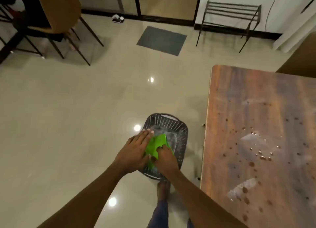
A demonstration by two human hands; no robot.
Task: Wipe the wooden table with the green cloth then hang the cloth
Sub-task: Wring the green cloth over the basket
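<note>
Left hand (135, 150) presses flat on green cloth (157, 145), right hand (164, 157) grips it, above dark basket (179, 128); seemingly wet wooden table (256, 125) right.

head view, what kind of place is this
Probably a home dining or living area: a wooden table wet with droplets, a chair on thin dark legs, and a grey mat on the glossy tiled floor.

Left hand (133, 152), right hand (165, 157), forearms (82, 198) bare; blue denim trouser leg (159, 214); bare foot (163, 188).
</note>
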